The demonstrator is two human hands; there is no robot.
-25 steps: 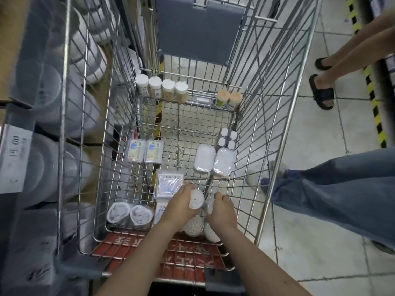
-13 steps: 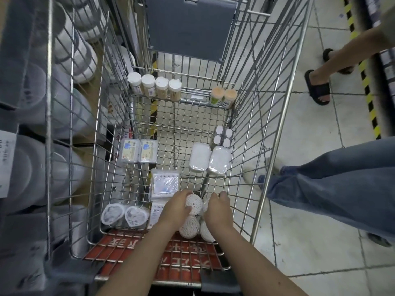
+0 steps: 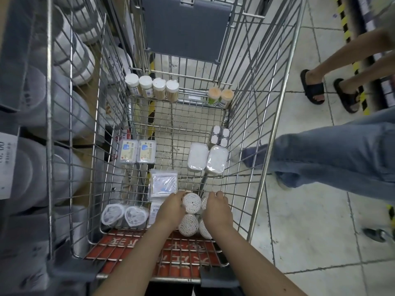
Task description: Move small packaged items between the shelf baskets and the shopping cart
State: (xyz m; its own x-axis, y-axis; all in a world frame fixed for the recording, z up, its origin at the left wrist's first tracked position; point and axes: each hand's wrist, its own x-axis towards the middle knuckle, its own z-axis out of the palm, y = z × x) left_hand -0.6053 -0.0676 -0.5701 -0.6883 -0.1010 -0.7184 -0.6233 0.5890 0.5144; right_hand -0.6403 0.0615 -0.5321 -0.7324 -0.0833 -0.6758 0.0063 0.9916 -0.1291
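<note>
White, dotted round tub of cotton swabs (image 3: 191, 202) gripped by left hand (image 3: 172, 212), fingers curled round its left rim at 9 o'clock. Right hand (image 3: 217, 210) curled on a second tub (image 3: 204, 203), mostly hidden, just beside the first at its 3 o'clock; judged a grip, though fingertips hidden. Two more tubs (image 3: 188, 224) directly below at 6 o'clock, touching the held pair, partly under both wrists. All four standing on end at the near right of the shopping cart (image 3: 273, 133) floor, long axes pointing up at the camera, so a straight vertical lift suits. Each hand nearest its own tub; no crossing needed.

Tight at 3 o'clock: right wire wall just beside the right knuckles. At 11 o'clock, flat clear packet (image 3: 163, 184) near the left fingers; at 1 o'clock, two white boxes (image 3: 206, 159) a little farther. Heart-shaped tubs (image 3: 125, 214) well apart at 9 o'clock. Open room mostly overhead and at 12 o'clock over bare mesh mid-cart. Shelf with stacked containers (image 3: 64, 107) outside the left wall at 9 to 10 o'clock, so likely up, over the left rim. Bystander's legs beyond the right wall at 3 o'clock.
</note>
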